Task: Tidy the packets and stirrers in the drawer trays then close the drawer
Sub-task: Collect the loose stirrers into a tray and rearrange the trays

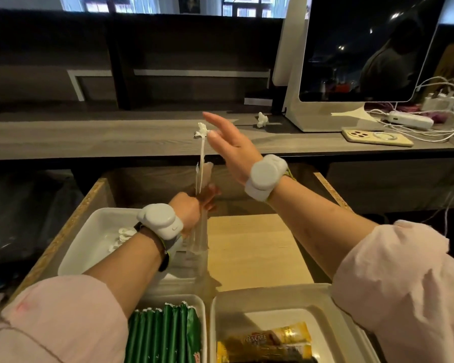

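Plastic stirrers (199,238) upright, gripped by left hand (193,208); right hand (232,146) raised, fingers straight.

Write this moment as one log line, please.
left hand: grips stirrers upright | right hand: open, beside tip of tallest stirrer | drawer: open

"NESCAFE" on yellow coffee packet (275,339), front-right tray (323,307).

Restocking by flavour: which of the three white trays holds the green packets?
The near-left tray, at the bottom edge left of centre. The near-right tray holds yellow Nescafe packets; the far-left tray, white stirrer tops.
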Demonstrator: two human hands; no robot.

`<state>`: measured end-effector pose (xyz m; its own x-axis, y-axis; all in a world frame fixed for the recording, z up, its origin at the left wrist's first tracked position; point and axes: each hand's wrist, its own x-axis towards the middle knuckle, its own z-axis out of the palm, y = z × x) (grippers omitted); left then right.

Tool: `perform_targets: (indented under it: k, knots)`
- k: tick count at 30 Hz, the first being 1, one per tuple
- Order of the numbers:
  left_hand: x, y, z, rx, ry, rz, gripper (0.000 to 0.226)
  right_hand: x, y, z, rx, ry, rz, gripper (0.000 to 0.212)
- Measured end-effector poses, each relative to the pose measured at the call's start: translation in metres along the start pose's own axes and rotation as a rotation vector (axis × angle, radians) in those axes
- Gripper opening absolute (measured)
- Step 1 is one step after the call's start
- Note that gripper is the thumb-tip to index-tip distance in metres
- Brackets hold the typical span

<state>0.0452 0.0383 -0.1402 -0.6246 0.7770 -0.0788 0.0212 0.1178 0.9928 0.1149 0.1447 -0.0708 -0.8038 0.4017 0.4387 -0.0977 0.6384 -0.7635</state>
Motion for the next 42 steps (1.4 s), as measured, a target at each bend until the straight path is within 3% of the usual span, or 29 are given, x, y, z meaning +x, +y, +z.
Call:
perform_targets:
  k: [2,7,10,13,17,22,25,30,34,36,38,42]
  knots:
    - [-0.006,0.004,0.004,-0.074,-0.055,-0.047,0.025,0.005,-0.003,0.01,-0.087,-0.081,-0.036,0.045]
    - [-0.008,0.009,-0.002,-0.093,0.036,-0.088,0.034,-0.009,0.011,0.033,-0.116,-0.234,0.102,0.049]
    - [-0.005,0.004,-0.007,-0.088,-0.001,-0.079,0.032,-0.011,0.009,0.031,-0.055,-0.087,0.035,0.047]
    - [0.002,0.001,-0.008,-0.02,0.001,-0.099,0.035,-0.004,-0.002,0.024,-0.182,0.011,-0.149,0.048]
    - [0.006,0.002,-0.008,-0.028,0.044,-0.122,0.031,-0.008,0.0,0.032,-0.331,-0.218,-0.065,0.046]
    - [0.007,0.001,-0.029,-0.186,0.047,0.008,0.029,-0.016,0.011,0.033,0.264,0.042,0.234,0.045]
    - [0.014,0.009,-0.04,-0.5,0.206,0.046,0.035,-0.031,0.015,0.051,0.555,-0.087,0.509,0.043]
    - [0.017,0.009,-0.056,-0.443,0.576,0.022,0.04,-0.04,0.003,0.095,0.16,-0.402,0.328,0.036]
    - [0.013,0.002,-0.076,-0.375,0.571,-0.122,0.029,-0.042,0.006,0.109,-0.307,-0.521,0.194,0.029]
    - [0.011,0.004,-0.1,-0.29,0.613,-0.091,0.02,-0.046,0.013,0.113,-0.529,-0.558,0.181,0.028]
    - [0.009,0.006,-0.124,-0.192,0.655,0.012,0.008,-0.052,0.023,0.114,-0.621,-0.557,0.199,0.026]
    - [0.004,-0.002,-0.135,0.071,0.584,0.047,0.012,-0.061,0.039,0.117,-0.725,-0.628,0.098,0.038]
